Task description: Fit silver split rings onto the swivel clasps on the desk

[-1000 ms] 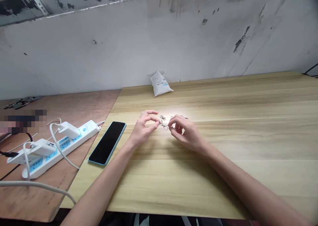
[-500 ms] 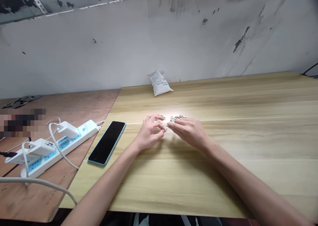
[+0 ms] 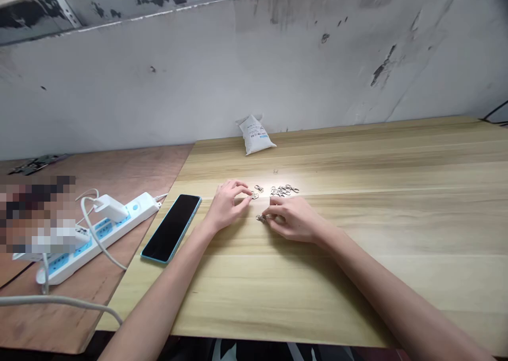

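My right hand (image 3: pixel 296 218) is closed, thumb and fingers pinched on a small metal clasp (image 3: pixel 261 218) low over the light wooden table. Too small to make out fully, the clasp pokes out left of the fingertips. Beyond this hand lies a loose pile of similar metal clasps with rings (image 3: pixel 284 190). My left hand (image 3: pixel 228 205) rests to the left with thumb and forefinger apart. Its fingertips are right beside a thin metal ring (image 3: pixel 254 195); whether they touch it I cannot tell. Another small clasp (image 3: pixel 259 188) lies just behind that ring.
A phone (image 3: pixel 171 228) lies left of my left forearm. Further left, a white power strip (image 3: pixel 138 205) with plugs and cables sits on a brown board. A white packet (image 3: pixel 256 136) stands against the wall, and a single small ring (image 3: pixel 275 171) lies in front of it.
My hands have moved apart, the left one going left. The right has come slightly nearer to me, with a metal clasp now showing in its fingertips. The pile behind it shows more fully.
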`<state>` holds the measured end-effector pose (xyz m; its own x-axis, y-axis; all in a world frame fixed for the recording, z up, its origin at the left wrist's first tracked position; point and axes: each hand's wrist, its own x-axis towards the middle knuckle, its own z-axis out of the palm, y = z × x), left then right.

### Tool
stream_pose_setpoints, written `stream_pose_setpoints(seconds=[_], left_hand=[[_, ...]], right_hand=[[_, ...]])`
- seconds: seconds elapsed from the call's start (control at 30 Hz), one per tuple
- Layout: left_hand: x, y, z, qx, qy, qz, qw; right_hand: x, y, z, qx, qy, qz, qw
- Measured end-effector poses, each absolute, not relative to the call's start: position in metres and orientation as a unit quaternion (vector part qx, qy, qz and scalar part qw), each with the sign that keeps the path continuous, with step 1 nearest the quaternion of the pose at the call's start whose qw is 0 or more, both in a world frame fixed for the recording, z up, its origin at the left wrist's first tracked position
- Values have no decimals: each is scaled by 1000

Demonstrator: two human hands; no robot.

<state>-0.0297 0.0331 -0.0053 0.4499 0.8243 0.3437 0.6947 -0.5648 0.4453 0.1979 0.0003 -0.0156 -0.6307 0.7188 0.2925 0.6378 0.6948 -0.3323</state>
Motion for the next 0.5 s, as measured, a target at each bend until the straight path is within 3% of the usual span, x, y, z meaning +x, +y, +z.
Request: stream_pose_setpoints(seconds=[0.33,0.5], left_hand=[[-10,51,-15,874,453,176,-6],[-11,48,-21,877,436,202,-23]], right_hand=[[217,19,-19,-476,-816,109,310],[245,71,-14,-585,-772,60,242]])
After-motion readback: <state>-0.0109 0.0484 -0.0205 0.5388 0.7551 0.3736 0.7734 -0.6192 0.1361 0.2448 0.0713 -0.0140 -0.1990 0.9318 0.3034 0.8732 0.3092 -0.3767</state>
